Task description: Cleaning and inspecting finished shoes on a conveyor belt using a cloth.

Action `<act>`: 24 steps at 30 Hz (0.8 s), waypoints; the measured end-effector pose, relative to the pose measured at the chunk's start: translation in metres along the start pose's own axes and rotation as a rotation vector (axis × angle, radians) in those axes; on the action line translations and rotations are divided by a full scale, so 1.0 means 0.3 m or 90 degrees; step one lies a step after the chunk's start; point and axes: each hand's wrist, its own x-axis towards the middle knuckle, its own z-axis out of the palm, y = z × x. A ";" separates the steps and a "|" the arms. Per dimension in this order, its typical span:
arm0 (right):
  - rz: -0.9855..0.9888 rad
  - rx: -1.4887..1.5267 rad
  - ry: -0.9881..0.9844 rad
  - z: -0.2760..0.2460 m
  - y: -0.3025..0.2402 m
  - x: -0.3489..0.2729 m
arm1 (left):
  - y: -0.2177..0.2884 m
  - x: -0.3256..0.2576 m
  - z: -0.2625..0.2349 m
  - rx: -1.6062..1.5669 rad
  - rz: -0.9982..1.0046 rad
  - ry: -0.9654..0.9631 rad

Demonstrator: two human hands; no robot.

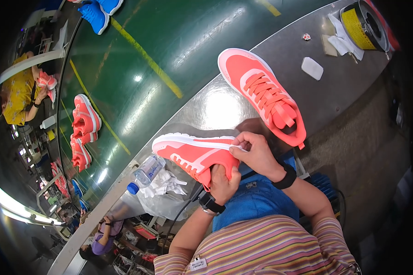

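A coral-pink sneaker [195,153] with a white sole is held on its side above the near edge of the metal bench, toe pointing left. My left hand [225,184] grips it at the ankle opening, with the fingers partly inside. At the heel end of the sole my right hand [258,153] is closed in a pinch against the white edge. Something small and white shows by its fingertips, and I cannot make out what it is. A matching sneaker [264,94] rests on the bench to the right, laces up, heel toward me.
A blue-capped plastic bottle [147,172] and crumpled white paper [167,184] lie to the left. Farther right are a white block [312,68] and a yellow-banded reel [358,28]. The green conveyor belt [160,41] carries other shoes [86,119]. Co-workers sit along its far side.
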 end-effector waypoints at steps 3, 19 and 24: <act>0.051 -0.036 0.004 -0.006 0.016 -0.041 | -0.011 -0.009 0.000 -0.012 0.009 0.002; 0.019 -0.009 -0.003 -0.019 0.016 -0.002 | 0.014 0.001 0.005 -0.020 0.003 0.008; 0.043 0.021 0.011 -0.021 0.042 -0.058 | -0.002 -0.011 0.002 -0.020 0.014 0.023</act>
